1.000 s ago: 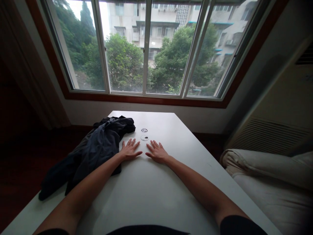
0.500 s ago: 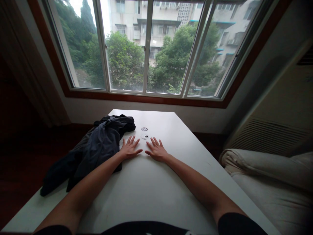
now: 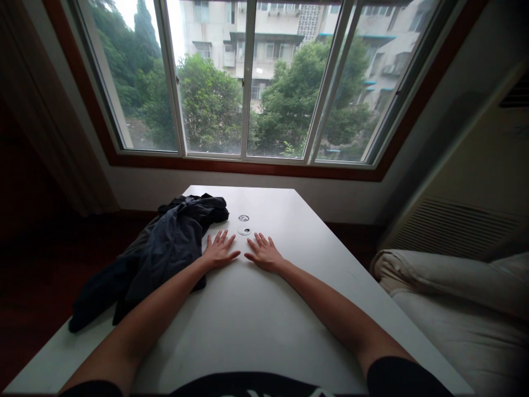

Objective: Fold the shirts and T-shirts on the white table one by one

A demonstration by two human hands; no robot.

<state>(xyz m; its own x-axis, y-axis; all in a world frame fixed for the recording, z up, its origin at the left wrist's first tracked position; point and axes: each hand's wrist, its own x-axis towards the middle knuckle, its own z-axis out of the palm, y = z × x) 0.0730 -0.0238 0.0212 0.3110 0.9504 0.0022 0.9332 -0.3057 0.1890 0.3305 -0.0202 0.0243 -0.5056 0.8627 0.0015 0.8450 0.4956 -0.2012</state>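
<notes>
My left hand (image 3: 219, 251) lies palm down on the white table (image 3: 248, 325), fingers spread and holding nothing. To its left is a crumpled heap of dark cloth (image 3: 173, 237), perhaps a garment, part of it under or behind my left forearm. My right hand (image 3: 264, 253) also rests flat with its fingers apart, a small gap between the two thumbs. Just beyond the fingertips, a round cable-hole cover (image 3: 243, 231) with a dark opening is set in the tabletop. A second round piece (image 3: 243, 218) sits behind it.
A wide sliding window (image 3: 243, 82) with a brown frame faces me behind the table. On the right stand a pale sofa (image 3: 454, 309) and a large unit with a slatted grille (image 3: 446, 226). A curtain (image 3: 53, 121) hangs on the left.
</notes>
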